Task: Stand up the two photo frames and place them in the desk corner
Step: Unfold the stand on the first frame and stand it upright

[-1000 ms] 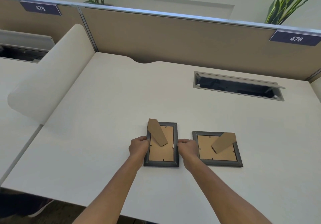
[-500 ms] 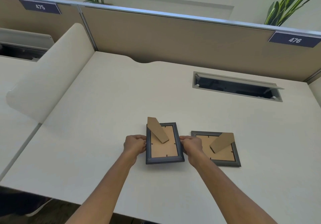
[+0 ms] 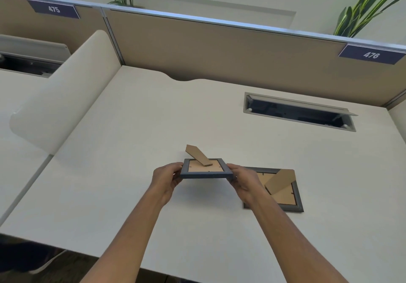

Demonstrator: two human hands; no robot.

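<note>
While the first photo frame [image 3: 206, 170] is lifted clear of the desk [image 3: 153, 118] and held nearly flat between my two hands, I judge the task barely begun: neither frame stands yet and nothing sits in the corner. My left hand [image 3: 165, 178] grips the frame's left edge and my right hand [image 3: 242, 180] grips its right edge, both closed on it. It is a dark, slim-bordered rectangle seen from the back, with a brown cardboard backing and its cardboard easel leg [image 3: 197, 157] swung out and pointing up and away from me. I hold it above the front middle of the desk.

Just to its right, the second photo frame [image 3: 283, 191] lies face down on the desk, partly hidden behind my right wrist, its own cardboard leg folded out at an angle. It is the same dark border and brown back.

Further out, the left rear corner where the tan partition [image 3: 219, 47] meets the curved white side divider [image 3: 66, 91] looks bare, and I take that as the likely spot. An open cable tray [image 3: 298, 113] is sunk in the desk to the right rear.
</note>
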